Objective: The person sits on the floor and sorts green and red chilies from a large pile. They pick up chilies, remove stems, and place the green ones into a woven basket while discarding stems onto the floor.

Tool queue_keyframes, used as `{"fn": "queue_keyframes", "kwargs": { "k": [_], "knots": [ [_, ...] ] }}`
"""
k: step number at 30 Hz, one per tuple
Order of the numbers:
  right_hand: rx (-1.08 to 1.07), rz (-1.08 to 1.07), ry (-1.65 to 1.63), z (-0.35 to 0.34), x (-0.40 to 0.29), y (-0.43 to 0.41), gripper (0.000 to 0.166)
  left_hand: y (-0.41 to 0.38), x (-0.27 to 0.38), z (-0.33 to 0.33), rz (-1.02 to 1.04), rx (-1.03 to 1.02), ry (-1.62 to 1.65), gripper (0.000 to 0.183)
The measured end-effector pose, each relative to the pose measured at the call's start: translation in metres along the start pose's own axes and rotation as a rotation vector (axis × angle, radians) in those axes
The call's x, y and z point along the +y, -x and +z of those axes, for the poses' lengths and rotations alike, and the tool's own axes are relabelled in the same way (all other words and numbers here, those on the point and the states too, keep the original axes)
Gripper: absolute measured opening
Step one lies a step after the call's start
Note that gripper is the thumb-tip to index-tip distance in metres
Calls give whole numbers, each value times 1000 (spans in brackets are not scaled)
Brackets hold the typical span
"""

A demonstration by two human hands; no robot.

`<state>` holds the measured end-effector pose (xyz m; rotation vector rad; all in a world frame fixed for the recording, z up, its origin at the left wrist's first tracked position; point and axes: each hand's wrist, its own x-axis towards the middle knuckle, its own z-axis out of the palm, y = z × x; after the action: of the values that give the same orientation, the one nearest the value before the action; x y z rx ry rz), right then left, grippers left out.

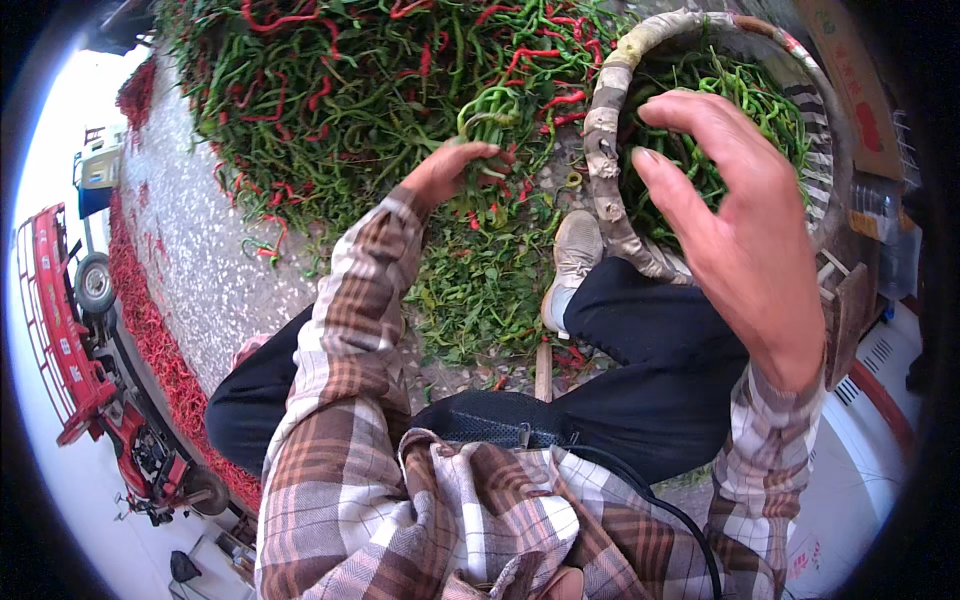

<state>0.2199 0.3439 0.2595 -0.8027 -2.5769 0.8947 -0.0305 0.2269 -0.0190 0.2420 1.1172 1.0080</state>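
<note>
My left hand [454, 174] is closed around a small bunch of green chili peppers [491, 109]; some pale stems show between the fingers. It is just over the near edge of a large heap of green and red chilies [360, 97] mixed with leaves. My right hand [750, 217] hangs above a round basket [606, 157], with thumb and forefinger spread apart and nothing visible between them. Inside the basket lie more green chilies [765, 112], partly hidden behind that hand. The basket's thick rim is wrapped in cloth strips.
Loose green leaves [480, 292] cover the floor between my legs. My shoe [577, 247] stands against the basket. A cardboard box [855, 90] and clear plastic bottles [896, 247] are at the right. Red chilies [165, 360] lie in a long band at the left, beside a red motor tricycle [67, 322].
</note>
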Motion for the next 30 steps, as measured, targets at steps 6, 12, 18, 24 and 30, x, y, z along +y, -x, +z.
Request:
{"fn": "queue_keyframes", "kwargs": {
  "k": [6,12,18,24,30],
  "knots": [
    [-126,-85,-23,43,-2,12,30,128,3,67,222,75,130,28],
    [-493,69,-827,88,-36,24,38,206,-6,145,400,-46,66,32],
    [-299,229,-1327,132,-70,60,21,248,-44,157,652,271,242,36],
    [-136,317,-1348,162,-79,82,20,260,-66,129,748,367,6,33],
    [-1,148,-862,175,-85,88,27,267,-68,122,573,-74,481,33]
  ]
}}
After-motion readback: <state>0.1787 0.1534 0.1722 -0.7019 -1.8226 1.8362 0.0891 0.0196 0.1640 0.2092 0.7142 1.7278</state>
